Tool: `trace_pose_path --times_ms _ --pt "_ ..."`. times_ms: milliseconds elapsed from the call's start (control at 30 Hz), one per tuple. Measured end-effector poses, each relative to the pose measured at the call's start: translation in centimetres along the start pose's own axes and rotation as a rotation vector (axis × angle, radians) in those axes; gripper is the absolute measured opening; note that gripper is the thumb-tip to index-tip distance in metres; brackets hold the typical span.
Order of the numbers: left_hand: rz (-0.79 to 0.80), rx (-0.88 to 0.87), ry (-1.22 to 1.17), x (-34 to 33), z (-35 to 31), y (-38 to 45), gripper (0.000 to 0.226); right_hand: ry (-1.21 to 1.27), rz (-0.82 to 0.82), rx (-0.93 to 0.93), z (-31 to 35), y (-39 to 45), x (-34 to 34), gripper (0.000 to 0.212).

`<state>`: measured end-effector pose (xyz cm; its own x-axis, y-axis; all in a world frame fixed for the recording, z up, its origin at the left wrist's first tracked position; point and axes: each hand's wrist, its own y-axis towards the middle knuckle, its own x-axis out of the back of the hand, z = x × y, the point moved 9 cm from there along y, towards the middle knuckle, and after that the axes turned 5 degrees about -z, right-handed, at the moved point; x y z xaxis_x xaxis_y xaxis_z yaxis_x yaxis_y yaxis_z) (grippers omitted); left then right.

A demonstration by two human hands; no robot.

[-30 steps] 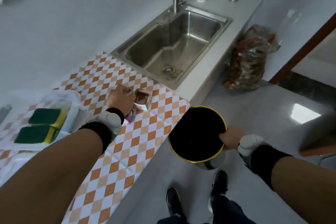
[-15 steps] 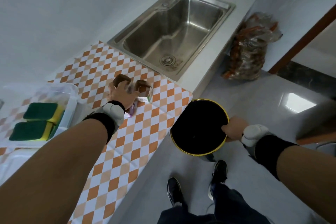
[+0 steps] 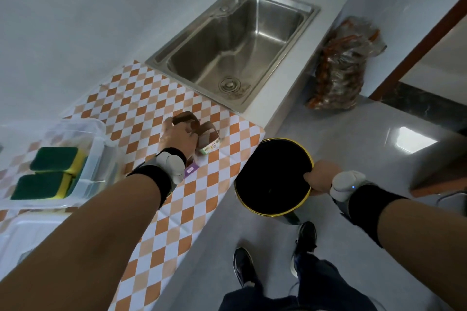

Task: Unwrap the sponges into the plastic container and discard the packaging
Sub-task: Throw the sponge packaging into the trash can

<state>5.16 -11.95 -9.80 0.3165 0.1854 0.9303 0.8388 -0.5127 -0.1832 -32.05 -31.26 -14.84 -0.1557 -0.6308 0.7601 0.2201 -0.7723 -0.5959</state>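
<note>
Fingers on the left hand (image 3: 180, 137) are curled down over the cardboard packaging (image 3: 199, 131), gripping the brown sleeves where they sit on the checkered mat (image 3: 141, 106) near the counter's front edge. A purple scrap (image 3: 191, 169) of wrapper pokes out just under that wrist. Right hand (image 3: 319, 179) is clamped on the far rim of the black bin (image 3: 273, 177), holding it just beside the counter edge, lower than the mat. So the bin mouth lies to the right of the packaging and a bit toward me, and the left hand is clearly the nearer one to carry it across. Looks like the sleeves just need lifting and dropping right. Sponges (image 3: 50, 171) are already sitting green side up in the plastic container (image 3: 99, 129), off to the left.
</note>
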Motion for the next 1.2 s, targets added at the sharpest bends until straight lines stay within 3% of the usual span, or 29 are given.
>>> trace_pose_path --times_ms 400,533,633,900,1067,1200 --pt "-0.065 -0.063 -0.119 -0.4 -2.3 -1.3 0.014 0.041 0.019 -0.002 -0.4 -0.8 -0.2 0.024" --pt "-0.061 -0.127 -0.196 -0.9 -4.4 -1.1 0.017 0.037 0.009 -0.007 -1.0 -0.6 -0.3 0.024" --pt "-0.039 -0.218 -0.273 -1.1 -7.0 -2.3 0.017 0.076 0.035 -0.010 -1.0 -0.6 -0.5 0.034" --pt "0.132 -0.614 -0.186 -6.3 -15.0 -10.2 0.013 0.039 0.053 -0.025 -1.5 -1.1 -1.0 0.027" --pt "0.243 -0.603 -0.133 -8.4 -15.2 -11.8 0.029 -0.032 0.039 -0.008 -1.8 -1.2 -0.5 0.029" --pt "0.198 -0.556 -0.098 -5.7 -14.1 -10.2 0.032 -0.048 0.039 0.023 -1.5 -1.1 -0.5 0.031"
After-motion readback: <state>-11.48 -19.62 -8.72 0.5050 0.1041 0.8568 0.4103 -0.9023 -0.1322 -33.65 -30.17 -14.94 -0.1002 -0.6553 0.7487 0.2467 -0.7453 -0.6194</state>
